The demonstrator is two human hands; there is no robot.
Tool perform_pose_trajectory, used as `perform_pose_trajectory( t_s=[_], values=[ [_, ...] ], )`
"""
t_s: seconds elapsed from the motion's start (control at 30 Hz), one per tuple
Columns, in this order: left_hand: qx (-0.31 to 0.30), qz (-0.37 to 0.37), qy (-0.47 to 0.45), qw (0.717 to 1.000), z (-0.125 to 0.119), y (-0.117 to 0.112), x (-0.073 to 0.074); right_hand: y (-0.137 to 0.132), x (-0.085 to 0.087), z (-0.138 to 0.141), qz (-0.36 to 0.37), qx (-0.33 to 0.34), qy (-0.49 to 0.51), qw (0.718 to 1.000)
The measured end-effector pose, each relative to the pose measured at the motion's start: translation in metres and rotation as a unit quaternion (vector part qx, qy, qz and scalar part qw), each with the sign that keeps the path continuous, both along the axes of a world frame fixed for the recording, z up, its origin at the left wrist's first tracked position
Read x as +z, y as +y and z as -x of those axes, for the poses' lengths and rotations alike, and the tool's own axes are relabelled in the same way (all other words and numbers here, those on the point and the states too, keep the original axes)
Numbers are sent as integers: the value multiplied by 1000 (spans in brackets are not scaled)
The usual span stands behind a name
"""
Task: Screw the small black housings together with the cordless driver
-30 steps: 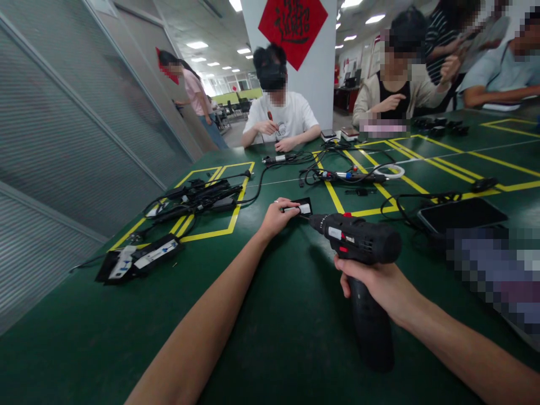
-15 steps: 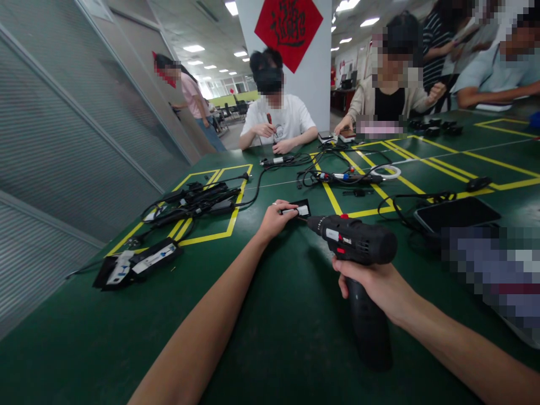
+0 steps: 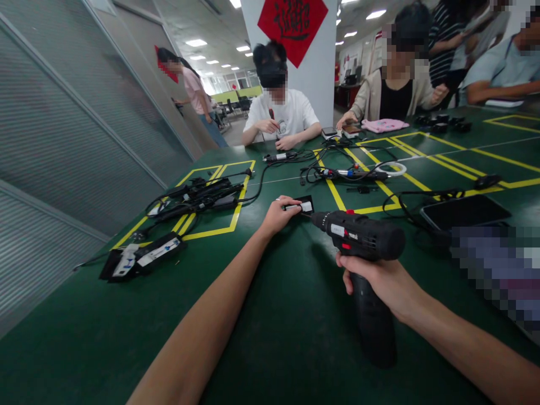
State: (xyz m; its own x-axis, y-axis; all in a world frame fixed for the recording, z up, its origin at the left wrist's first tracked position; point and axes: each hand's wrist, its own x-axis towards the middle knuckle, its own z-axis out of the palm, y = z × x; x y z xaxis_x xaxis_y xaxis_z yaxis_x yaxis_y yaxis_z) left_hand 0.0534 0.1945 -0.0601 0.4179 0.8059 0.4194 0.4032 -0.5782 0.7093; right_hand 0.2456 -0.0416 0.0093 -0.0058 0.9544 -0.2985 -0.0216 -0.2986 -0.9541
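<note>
My right hand (image 3: 382,281) is wrapped round the grip of a black cordless drill (image 3: 363,239) with red trim. Its bit points left and away, with the tip at a small black adapter (image 3: 304,206) that has a white label. My left hand (image 3: 278,214) lies on the green table (image 3: 270,337) and pinches the left end of that adapter, a ring showing on one finger. The adapter rests on the table just inside a yellow tape corner.
A heap of black adapters and cables (image 3: 196,198) lies in a yellow-taped box at the left. Opened adapter shells (image 3: 141,256) sit nearer the left edge. A dark tablet (image 3: 464,212) and cables lie at the right. Several people sit at the far side.
Both hands keep their hold. The drill has edged slightly up and right, and the view has shifted a little.
</note>
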Motion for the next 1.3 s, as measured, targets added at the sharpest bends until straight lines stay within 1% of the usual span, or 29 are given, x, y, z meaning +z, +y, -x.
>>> perform_pose_trajectory(
  t_s=[0.23, 0.47, 0.6, 0.8, 1.03, 1.3],
  values=[
    [-2, -8, 14, 1000, -1, -4, 4, 0, 1, 0, 3, 4, 8, 1000],
    [-4, 13, 29, 1000, 0, -6, 8, 0, 6, 0, 13, 10, 1, 1000],
    [8, 16, 25, 1000, -2, -7, 8, -1, 8, 0, 23, 6, -15, 1000],
    [6, 2, 20, 1000, -3, -6, 6, -2, 5, -1, 30, 12, -25, 999],
    [-6, -13, 47, 999, -2, -6, 8, 0, 3, 0, 19, 7, -20, 1000],
    [6, -20, 42, 999, -4, -6, 7, -2, 1, -2, -5, 8, -4, 1000]
  ],
)
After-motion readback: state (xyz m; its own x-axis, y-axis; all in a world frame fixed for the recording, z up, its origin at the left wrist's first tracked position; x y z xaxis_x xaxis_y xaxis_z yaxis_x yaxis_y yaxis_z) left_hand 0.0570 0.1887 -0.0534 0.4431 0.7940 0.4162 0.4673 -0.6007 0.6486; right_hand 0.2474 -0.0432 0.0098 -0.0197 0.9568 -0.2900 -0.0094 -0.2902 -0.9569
